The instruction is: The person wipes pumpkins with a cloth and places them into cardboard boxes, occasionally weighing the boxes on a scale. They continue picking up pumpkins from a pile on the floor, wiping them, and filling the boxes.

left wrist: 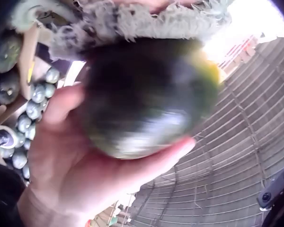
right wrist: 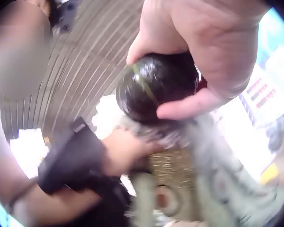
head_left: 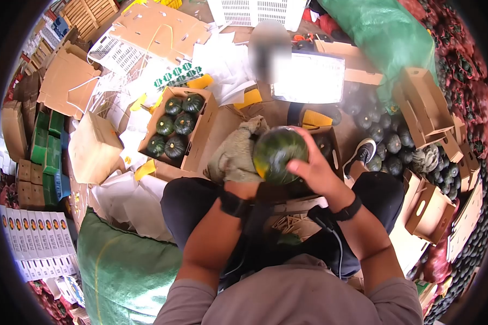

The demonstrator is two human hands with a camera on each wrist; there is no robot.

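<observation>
A dark green squash (head_left: 279,154) is held up near the middle of the head view, above the gap between the person's bent knees, with a yellow patch on its lower left side. The right hand (head_left: 324,174) grips it from the right, thumb and fingers spread around the curved rind; this wide hold seems meant to keep a smooth, round thing from turning or slipping.

The left hand (head_left: 243,188) is at a bunched, rough grey-green cloth (head_left: 234,154), which lies against the squash on its left. In the left wrist view the cloth's shaggy edge runs along the top of the rind, so the two hands appear to steady the squash from opposite sides, with the cloth between the left hand and the skin. How far the left fingers curl cannot be told, since the cloth hides them.

At upper left of centre, an open cardboard box (head_left: 202,130) holds six more squashes (head_left: 185,123), set in two rows of three; packed this closely, they probably brace each other against rolling. Another box (head_left: 336,154) stands just beyond the right hand, partly hidden, with a squash (head_left: 323,143) in it. Loose squashes (head_left: 393,143) lie heaped at the right, and a green sack (head_left: 130,271) bulges at lower left.
</observation>
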